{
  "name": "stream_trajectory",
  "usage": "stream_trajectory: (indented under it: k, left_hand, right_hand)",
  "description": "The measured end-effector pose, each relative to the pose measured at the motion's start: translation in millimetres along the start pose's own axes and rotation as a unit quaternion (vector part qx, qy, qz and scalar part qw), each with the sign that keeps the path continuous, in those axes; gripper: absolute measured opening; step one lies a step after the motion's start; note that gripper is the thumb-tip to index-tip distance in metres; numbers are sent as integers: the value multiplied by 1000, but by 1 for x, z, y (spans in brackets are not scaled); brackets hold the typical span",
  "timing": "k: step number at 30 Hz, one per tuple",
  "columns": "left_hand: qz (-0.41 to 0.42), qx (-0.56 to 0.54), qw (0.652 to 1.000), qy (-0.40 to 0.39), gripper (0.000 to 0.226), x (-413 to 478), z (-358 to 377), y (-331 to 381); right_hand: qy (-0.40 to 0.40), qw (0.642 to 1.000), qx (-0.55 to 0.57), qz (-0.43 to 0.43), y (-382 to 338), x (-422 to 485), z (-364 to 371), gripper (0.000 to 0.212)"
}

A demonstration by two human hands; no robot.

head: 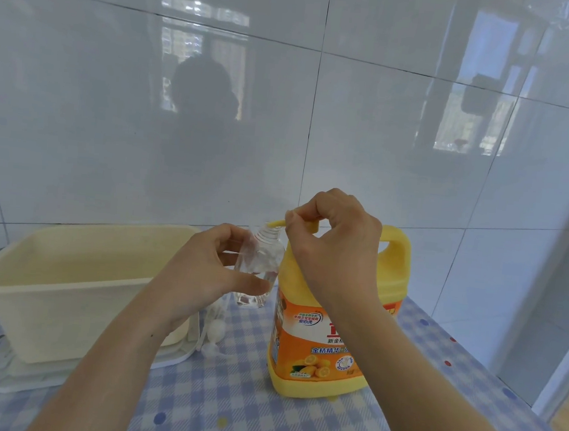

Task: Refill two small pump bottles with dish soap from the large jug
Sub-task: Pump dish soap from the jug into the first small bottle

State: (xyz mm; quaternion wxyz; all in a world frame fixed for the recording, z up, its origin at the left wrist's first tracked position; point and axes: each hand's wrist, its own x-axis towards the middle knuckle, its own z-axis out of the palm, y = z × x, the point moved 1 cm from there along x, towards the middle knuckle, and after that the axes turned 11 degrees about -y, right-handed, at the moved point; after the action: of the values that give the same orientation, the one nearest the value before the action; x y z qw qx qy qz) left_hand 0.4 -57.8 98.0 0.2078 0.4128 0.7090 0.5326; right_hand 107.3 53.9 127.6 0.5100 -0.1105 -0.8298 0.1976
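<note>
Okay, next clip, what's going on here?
A person is refilling a small clear bottle from the large yellow jug. The left hand holds the uncapped bottle tilted, its neck at the jug's pump spout, while the right hand grips the pump head. A cream basin stands to the left.

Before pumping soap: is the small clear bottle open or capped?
Open: the small clear bottle in the left hand shows bare neck threads, no cap, under the jug's spout.

I read this as a home kitchen: glossy white wall tiles [386, 138] at 12 o'clock, cream plastic tub [61, 316] at 10 o'clock, dish-soap jug [315, 355] at 1 o'clock on checked tablecloth [225, 399].
</note>
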Motion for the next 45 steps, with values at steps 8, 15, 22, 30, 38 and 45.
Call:
stream_trajectory:
  k: [8, 15, 22, 30, 38, 45]
  left_hand:
    - [-5, 11, 1000, -4, 54, 1, -3, -2]
    - [-5, 12, 1000, -4, 54, 2, -3, -3]
    - [-3, 21, 1000, -10, 52, 0, -1, 0]
    - [7, -5, 1000, -8, 56, 0, -5, -1]
    - [21, -14, 1000, 6, 50, 1, -3, 0]
    - [21, -8, 1000, 17, 55, 0, -2, 1]
  right_hand:
    - [1, 1000, -6, -4, 1, -1, 0, 15]
    - [3, 1000, -11, -2, 2, 0, 1, 16]
    - [5, 1000, -10, -6, 2, 0, 1, 17]
    - [-9, 1000, -3, 17, -5, 9, -6, 17]
    - [-22, 999, -4, 45, -12, 18, -12, 17]
    - [-16, 999, 2, 39, -10, 16, -11, 18]
